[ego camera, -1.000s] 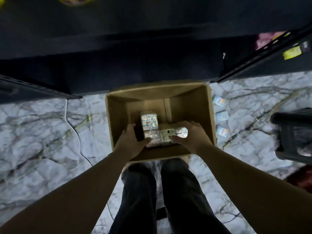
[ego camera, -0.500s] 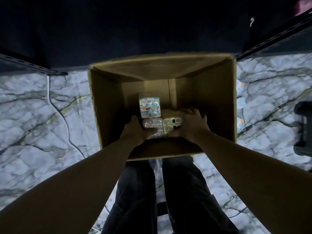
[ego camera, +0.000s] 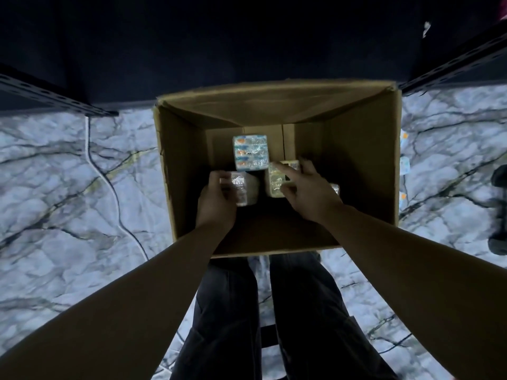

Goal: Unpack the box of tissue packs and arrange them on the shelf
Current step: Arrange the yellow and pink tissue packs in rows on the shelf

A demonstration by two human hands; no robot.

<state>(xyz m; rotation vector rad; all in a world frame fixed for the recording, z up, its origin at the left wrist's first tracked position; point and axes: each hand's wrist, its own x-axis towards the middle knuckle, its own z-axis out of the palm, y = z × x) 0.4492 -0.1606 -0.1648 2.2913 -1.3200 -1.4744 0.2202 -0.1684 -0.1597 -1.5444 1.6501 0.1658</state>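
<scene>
An open cardboard box (ego camera: pixel 365 171) stands on the marble floor in front of the dark shelf (ego camera: pixel 247 45). Both my hands reach deep inside it. My left hand (ego camera: pixel 216 198) grips a shiny wrapped tissue pack (ego camera: pixel 245 192) by its left end. My right hand (ego camera: pixel 310 190) holds a second pack (ego camera: pixel 278 181), fingers curled over its top. A third pack (ego camera: pixel 250 152), with blue and orange print, lies on the box floor just beyond them, untouched.
A white cable (ego camera: pixel 109 182) runs across the floor left of the box. Several small tissue packs (ego camera: pixel 403 165) lie on the floor by the box's right wall. A dark object (ego camera: pixel 498 209) sits at the far right. My legs stand just behind the box.
The view has dropped closer to the box. My hands, which held the packs pressed together, have drawn apart, each now with its own pack.
</scene>
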